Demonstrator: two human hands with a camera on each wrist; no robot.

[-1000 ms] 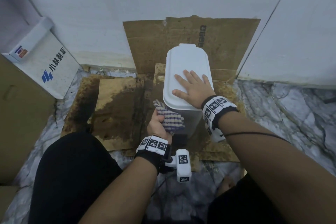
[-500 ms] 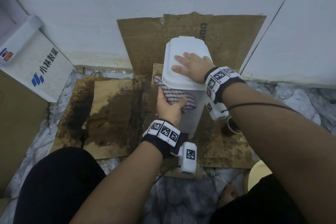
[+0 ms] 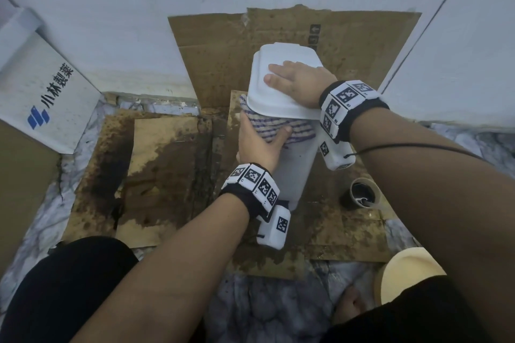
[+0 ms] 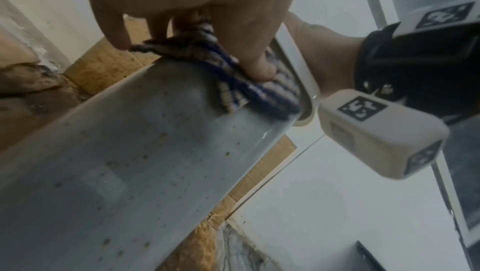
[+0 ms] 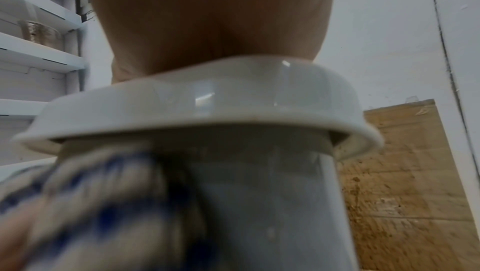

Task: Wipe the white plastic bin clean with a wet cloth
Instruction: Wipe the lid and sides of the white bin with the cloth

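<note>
Cloth (image 3: 281, 127) has climbed from mid-wall to under the lid (image 3: 278, 97); our left hand (image 3: 257, 145) presses it on the bin (image 4: 135, 164), right hand (image 3: 299, 83) flat on top. Specks remain below.

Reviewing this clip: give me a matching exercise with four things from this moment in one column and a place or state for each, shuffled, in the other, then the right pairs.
Things:
1. left hand
2. right hand
3. checked cloth
4. dark cup

Places or states:
A. stands on the stained cardboard, to the right of the white bin
B. lies flat on the bin's lid
C. presses the cloth against the bin's side
D. squeezed between a hand and the bin, just under the lid's rim

Pairs: 1-C, 2-B, 3-D, 4-A
</note>
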